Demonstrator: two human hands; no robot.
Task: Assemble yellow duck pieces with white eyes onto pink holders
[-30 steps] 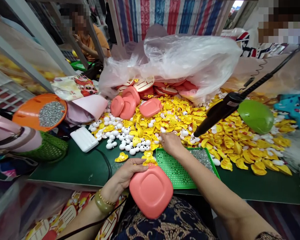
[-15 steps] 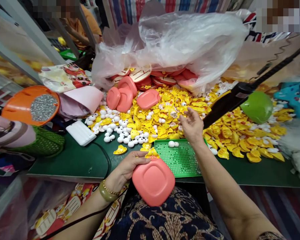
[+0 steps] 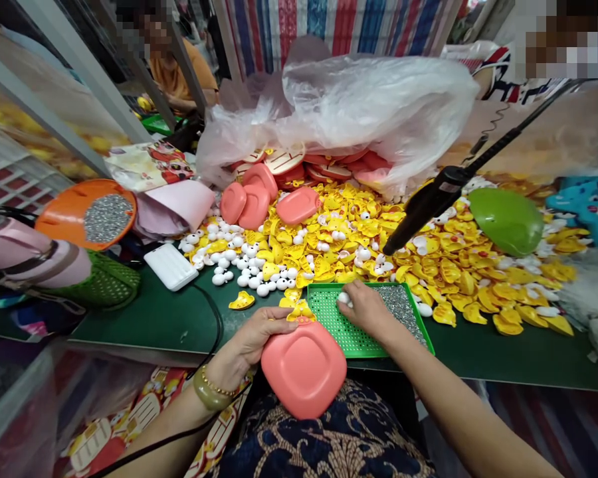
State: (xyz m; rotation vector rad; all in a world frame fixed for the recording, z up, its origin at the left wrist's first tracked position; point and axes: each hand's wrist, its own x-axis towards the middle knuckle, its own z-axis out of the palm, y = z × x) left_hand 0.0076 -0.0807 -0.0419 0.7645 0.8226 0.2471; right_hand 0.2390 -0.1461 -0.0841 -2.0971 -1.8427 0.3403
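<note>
My left hand (image 3: 259,335) grips a pink rounded-square plastic shell (image 3: 303,368) over my lap, with a small yellow piece (image 3: 300,312) held against its top edge by the thumb. My right hand (image 3: 366,309) rests on the green perforated tray (image 3: 343,325), fingers curled round a small white ball (image 3: 343,298). Small silver screws (image 3: 403,309) lie on the tray's right part. Behind the tray spreads a heap of yellow pieces (image 3: 428,259) and white balls (image 3: 239,265).
A black electric screwdriver (image 3: 428,202) hangs over the heap beside a green bowl (image 3: 507,221). More pink shells (image 3: 259,196) spill from a clear plastic bag (image 3: 369,113). An orange dish of screws (image 3: 87,216), a white box (image 3: 171,267) and a green basket (image 3: 102,285) sit left. Two other people sit behind.
My right hand has come back from the yellow heap down onto the green tray and closed on a white ball there. The left hand keeps the pink shell.
</note>
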